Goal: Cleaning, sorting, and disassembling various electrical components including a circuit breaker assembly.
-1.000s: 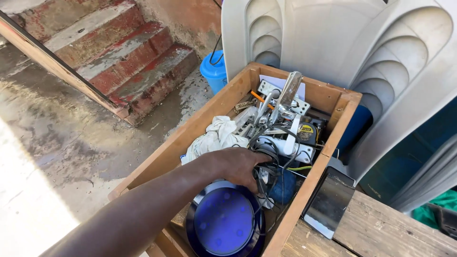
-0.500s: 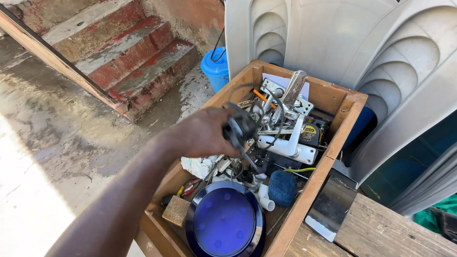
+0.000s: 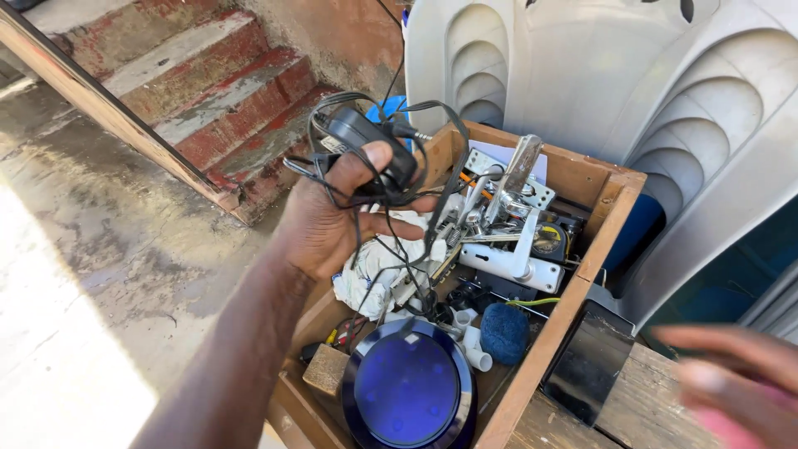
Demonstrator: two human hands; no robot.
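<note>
Adapter: I see a small black power adapter (image 3: 371, 146) with its thin black cord (image 3: 391, 249) looped and tangled around it, lifted above the near-left part of a wooden box.
Cord: some loops stand up over the adapter, others hang down in front of the white cloth and trail into the box.
Left hand: my left hand (image 3: 332, 218) reaches in from the lower left, palm toward me, thumb and fingers clamped on the adapter and the bundled cord.
Right hand: my right hand (image 3: 736, 378) is a blur at the lower right edge, above the wooden planks; I cannot tell whether its fingers are apart or together, and it holds nothing that I can see.
Box: the open wooden box (image 3: 603, 224) sits at an angle, crowded with hardware.
In the box, near end: a round dark disc with a blue face (image 3: 407, 391), a small wooden block (image 3: 326, 368) just left of it, a blue sponge-like ball (image 3: 504, 331) to its right, and white plastic pipe fittings (image 3: 474, 345) between disc and ball.
In the box, middle: a crumpled white cloth (image 3: 374, 278) under the hanging cord.
In the box, far end: a white lever door handle on its plate (image 3: 519, 258) and shiny metal brackets (image 3: 515, 179) behind it.
Around the box: white plastic chairs (image 3: 582, 75) behind it, a black rectangular object (image 3: 588, 366) leaning at its right side, red-edged concrete steps (image 3: 199, 91) to the upper left, bare concrete floor (image 3: 91, 274) on the left.
</note>
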